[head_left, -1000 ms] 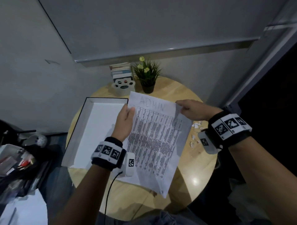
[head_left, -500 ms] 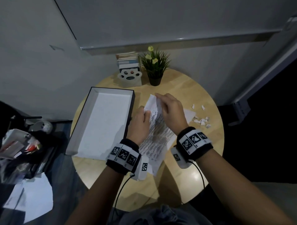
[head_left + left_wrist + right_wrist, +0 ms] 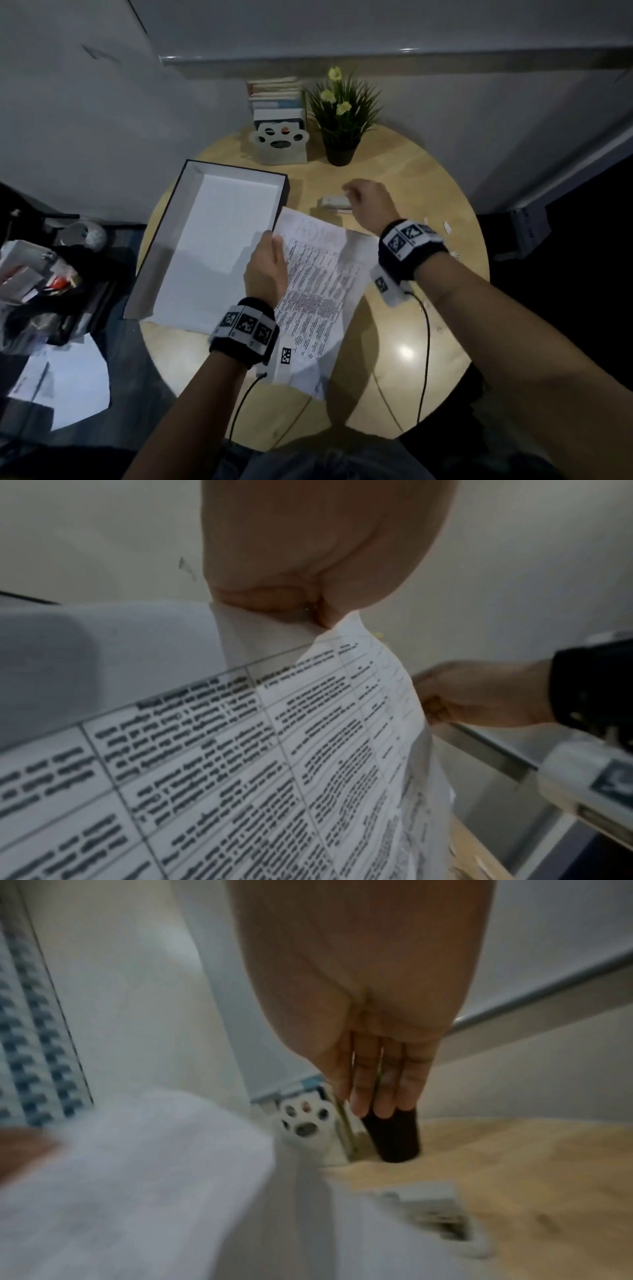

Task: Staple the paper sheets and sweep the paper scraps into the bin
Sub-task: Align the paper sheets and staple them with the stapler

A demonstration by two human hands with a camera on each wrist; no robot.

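The left hand (image 3: 266, 270) pinched the sheets (image 3: 318, 291) by their top left corner, beside the open box (image 3: 219, 236) on the round table (image 3: 411, 329). The right hand (image 3: 368, 202), fingers straight and holding nothing, hovered just over the stapler (image 3: 335, 202). Scraps (image 3: 447, 228) lay near the table's right edge.

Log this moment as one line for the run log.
left hand: pinches paper sheets | right hand: open, reaching over stapler | scraps: on table
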